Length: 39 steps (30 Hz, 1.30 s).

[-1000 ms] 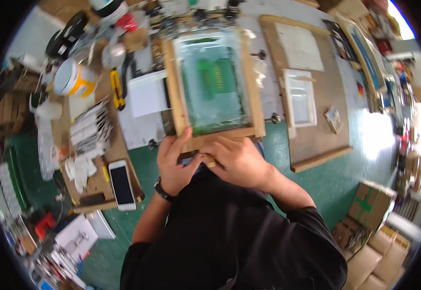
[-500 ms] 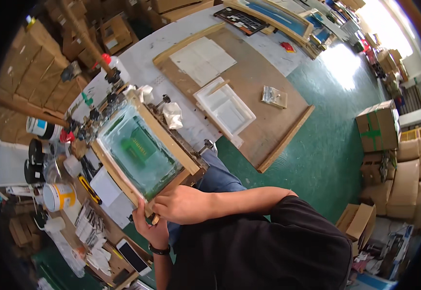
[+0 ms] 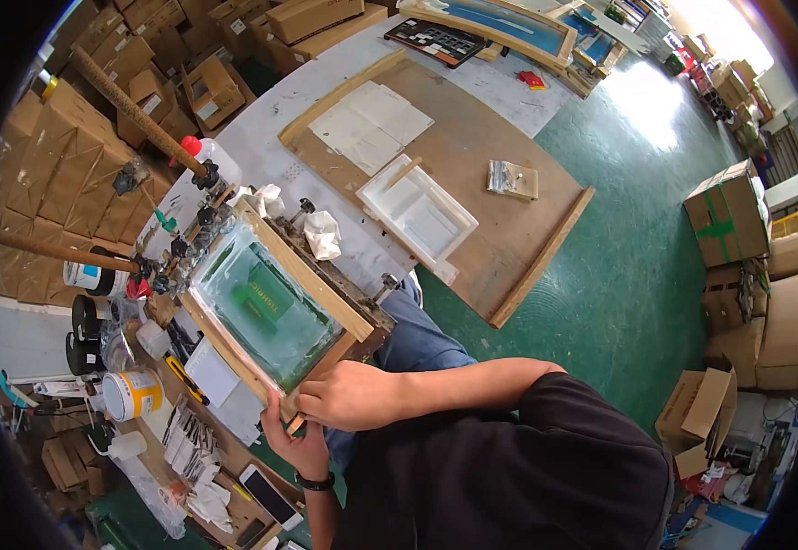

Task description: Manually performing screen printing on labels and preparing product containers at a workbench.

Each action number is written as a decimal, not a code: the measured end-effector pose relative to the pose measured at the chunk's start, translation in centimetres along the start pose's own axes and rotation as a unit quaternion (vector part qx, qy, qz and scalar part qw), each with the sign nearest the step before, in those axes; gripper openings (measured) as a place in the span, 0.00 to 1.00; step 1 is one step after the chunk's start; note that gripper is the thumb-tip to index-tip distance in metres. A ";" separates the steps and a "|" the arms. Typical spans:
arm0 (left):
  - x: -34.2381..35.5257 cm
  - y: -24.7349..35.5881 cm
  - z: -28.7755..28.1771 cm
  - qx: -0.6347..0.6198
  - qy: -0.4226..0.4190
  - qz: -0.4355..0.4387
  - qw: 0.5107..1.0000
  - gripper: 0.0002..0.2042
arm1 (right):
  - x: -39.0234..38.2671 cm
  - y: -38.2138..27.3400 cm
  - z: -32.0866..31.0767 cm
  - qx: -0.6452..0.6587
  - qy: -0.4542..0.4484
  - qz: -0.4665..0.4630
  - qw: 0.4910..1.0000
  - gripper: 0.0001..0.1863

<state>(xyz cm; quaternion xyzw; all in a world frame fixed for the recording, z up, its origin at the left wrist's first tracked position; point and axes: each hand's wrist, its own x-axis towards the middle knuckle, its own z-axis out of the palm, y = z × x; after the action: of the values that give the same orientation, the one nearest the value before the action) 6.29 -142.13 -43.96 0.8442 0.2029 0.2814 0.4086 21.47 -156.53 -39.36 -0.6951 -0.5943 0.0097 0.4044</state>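
Observation:
A wooden-framed printing screen (image 3: 326,286) with greenish mesh lies in front of me, a green rectangle with yellow lettering showing through it. Both hands meet at its near corner. My right hand (image 3: 349,396) is closed over the near wooden bar, fingers curled down and their tips partly hidden. Just left of and below it, my left hand (image 3: 296,449), with a dark band on the wrist, grips the corner from underneath. A short wooden end with a dark edge (image 3: 295,423) shows between the hands; whether it belongs to the frame I cannot tell.
Clamps and rusty rods (image 3: 142,110) hold the screen's far end. Right of it, a brown board (image 3: 472,247) carries a white tray (image 3: 461,240) and a small packet (image 3: 513,180). To the left are a yellow-white tub (image 3: 131,396), a yellow cutter (image 3: 186,378) and a phone (image 3: 271,497).
The whole view has shifted slightly with my head. Both hands stay at the near corner of the screen, and more of the short wooden end shows between them.

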 end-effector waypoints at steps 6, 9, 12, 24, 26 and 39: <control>0.0 -0.1 0.0 0.002 0.000 0.000 1.000 0.34 | 0.0 0.0 0.2 -0.011 -0.006 0.003 1.000 0.08; -0.1 -0.2 -0.2 0.007 -0.005 -0.002 1.000 0.35 | 0.0 0.0 0.5 -0.010 -0.001 0.002 1.000 0.09; -0.3 -0.3 -0.4 0.020 -0.024 0.000 1.000 0.35 | -0.1 -0.1 0.8 0.000 0.023 0.004 1.000 0.09; -2.6 0.0 -1.2 -0.035 -0.042 -0.030 0.998 0.45 | 0.1 6.0 -11.3 0.182 0.250 0.236 0.921 0.04; -2.6 -1.0 -0.5 -0.075 -0.025 -0.045 0.996 0.46 | 0.6 8.7 -13.0 0.110 0.180 0.350 0.913 0.04; -1.9 0.8 -0.1 -0.088 -0.004 -0.077 0.993 0.45 | 0.2 15.7 -8.8 -0.078 0.059 0.336 0.937 0.12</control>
<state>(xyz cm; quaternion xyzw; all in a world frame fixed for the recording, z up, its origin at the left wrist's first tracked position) 4.87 -143.57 -43.85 0.7882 0.2397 0.2625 0.5024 38.71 -160.70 -42.40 -0.8830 -0.3004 0.0576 0.3560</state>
